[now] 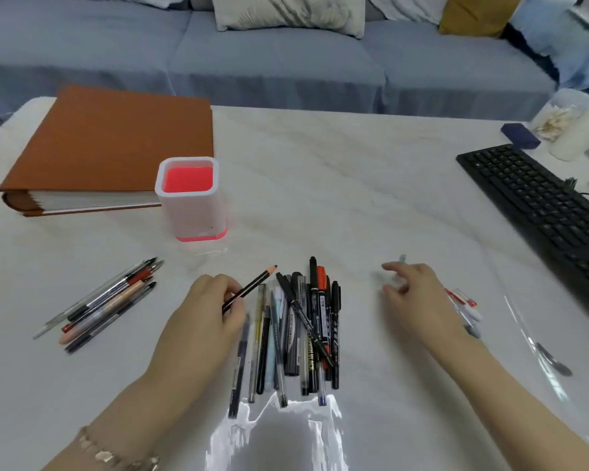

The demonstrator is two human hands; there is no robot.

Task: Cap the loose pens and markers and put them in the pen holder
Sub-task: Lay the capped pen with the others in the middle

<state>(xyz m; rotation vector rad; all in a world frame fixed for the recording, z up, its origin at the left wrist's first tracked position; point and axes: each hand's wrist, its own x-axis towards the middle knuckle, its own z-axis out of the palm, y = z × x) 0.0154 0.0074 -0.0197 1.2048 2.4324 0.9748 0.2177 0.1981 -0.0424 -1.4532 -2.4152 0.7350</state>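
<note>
My left hand grips a dark pencil whose tip points up and to the right. To its right lies a pile of pens and markers on the white table. My right hand rests right of the pile, fingers spread, with a small clear item at its fingertips; I cannot tell if it is held. A second bunch of pens lies at the left. The white pen holder with a red inside stands upright behind my left hand. Red-and-white pens peek out from behind my right wrist.
A thick brown album lies at the back left, just behind the holder. A black keyboard runs along the right side. A clear plastic bag lies at the right, a white bottle and small blue box at the far right.
</note>
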